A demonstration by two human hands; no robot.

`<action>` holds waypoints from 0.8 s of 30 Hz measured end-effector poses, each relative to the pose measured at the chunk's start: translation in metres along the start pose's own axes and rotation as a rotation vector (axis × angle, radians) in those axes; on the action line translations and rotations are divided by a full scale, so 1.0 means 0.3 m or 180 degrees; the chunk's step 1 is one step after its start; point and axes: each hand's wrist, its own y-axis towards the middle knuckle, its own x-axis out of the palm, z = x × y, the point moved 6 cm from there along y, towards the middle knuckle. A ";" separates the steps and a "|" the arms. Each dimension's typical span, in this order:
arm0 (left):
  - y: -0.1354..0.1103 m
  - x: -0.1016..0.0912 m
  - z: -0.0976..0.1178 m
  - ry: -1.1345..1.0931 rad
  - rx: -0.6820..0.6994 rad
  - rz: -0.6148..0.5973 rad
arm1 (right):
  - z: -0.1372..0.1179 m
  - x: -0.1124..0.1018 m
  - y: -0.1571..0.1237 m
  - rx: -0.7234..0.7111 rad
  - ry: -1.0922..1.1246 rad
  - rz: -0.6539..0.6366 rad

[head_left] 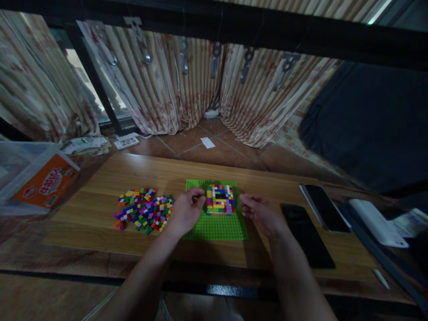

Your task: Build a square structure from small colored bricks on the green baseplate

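Observation:
On a green studded baseplate [214, 230] sits a low, roughly square build of multicoloured toy bricks [220, 207], with a dark gap in its middle. My left hand [187, 211] is over the plate's left side, beside the build. Its fingers are bent, with a gap between thumb and forefinger and nothing visible in it. To the right of the build, at the plate's right edge, is my right hand [261, 213]. Its fingers are curled together near the thumb; whatever they may hold is too small to make out. A pile of loose bricks [145, 210] lies left of my left hand.
The wooden tabletop [100, 223] carries a black tablet-like slab [307, 236] and a dark phone-like device [326, 207] at right. A clear plastic bin [26, 156] with an orange label stands left. A dark bar [214, 18] with metal brackets crosses above; curtains hang behind.

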 end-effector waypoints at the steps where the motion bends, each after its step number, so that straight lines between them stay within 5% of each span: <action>1: 0.000 0.003 0.002 0.0046 0.0029 -0.0048 | -0.009 -0.012 -0.003 -0.0057 0.0005 0.0123; 9: -0.016 0.087 0.003 -0.0296 0.0282 -0.0718 | -0.003 0.010 -0.007 -0.0088 -0.0636 0.0360; 13: -0.017 0.081 -0.004 -0.0295 0.0341 -0.0717 | -0.008 -0.013 -0.002 -0.0160 -0.0762 0.0619; 20: 0.005 -0.195 -0.050 0.0744 0.0315 0.0104 | -0.022 -0.076 0.025 -0.0405 -0.0546 0.0895; 24: -0.008 -0.304 -0.091 0.1348 0.0188 0.0112 | -0.030 -0.092 0.028 -0.0707 -0.0476 0.0857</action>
